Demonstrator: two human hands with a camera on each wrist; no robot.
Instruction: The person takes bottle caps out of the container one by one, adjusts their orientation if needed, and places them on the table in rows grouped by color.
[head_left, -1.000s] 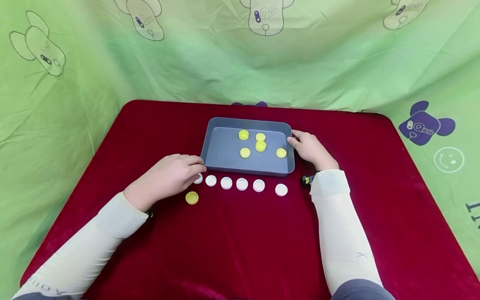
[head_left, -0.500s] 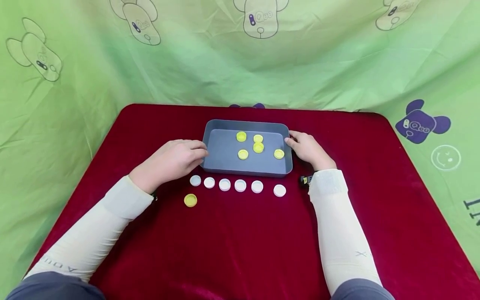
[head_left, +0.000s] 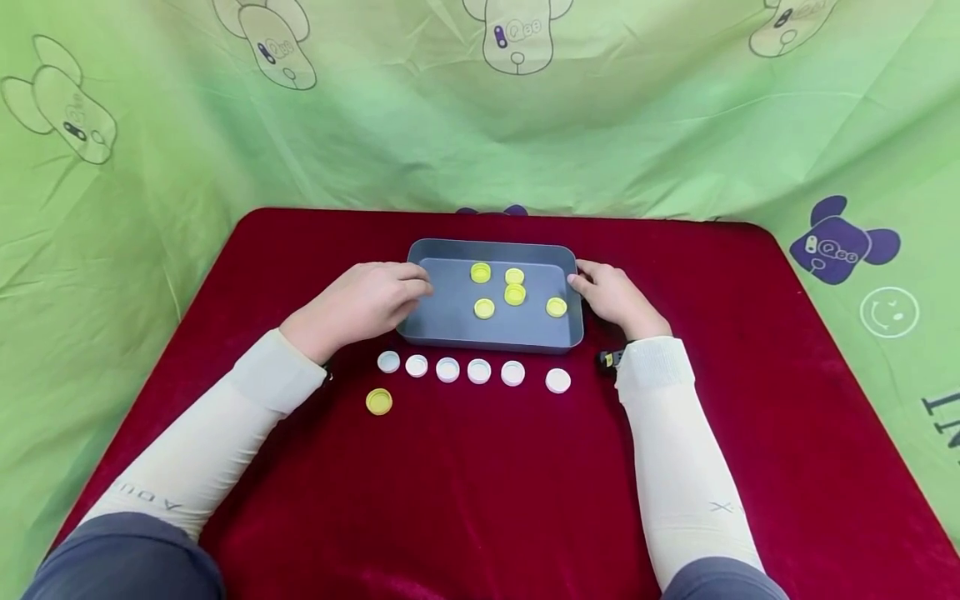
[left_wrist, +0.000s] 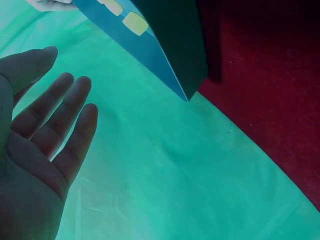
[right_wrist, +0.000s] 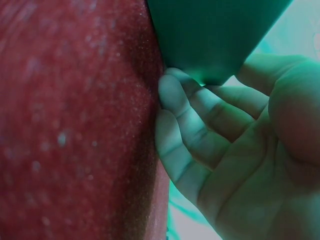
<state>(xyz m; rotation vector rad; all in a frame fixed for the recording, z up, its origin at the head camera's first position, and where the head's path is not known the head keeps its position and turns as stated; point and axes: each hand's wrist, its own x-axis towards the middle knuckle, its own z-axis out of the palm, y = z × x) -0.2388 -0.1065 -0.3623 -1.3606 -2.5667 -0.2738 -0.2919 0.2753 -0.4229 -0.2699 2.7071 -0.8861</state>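
Note:
A grey rectangular tray lies on the table with several yellow bottle caps inside. My right hand grips its right wall, thumb over the rim; in the right wrist view the fingers lie against the outside of the wall. Above the tray's left end hovers my left hand, holding nothing. Its fingers look loose and spread in the left wrist view, apart from the tray. In front of the tray runs a row of several white caps, with one yellow cap nearer me at the left.
Dark red cloth covers the table. A green curtain with printed bear figures hangs behind and at both sides. A small black device shows at my right wrist.
My left hand has moved away from the leftmost white cap, up and rightward over the tray's left end. The right hand keeps its hold on the tray. The head view has shifted slightly.

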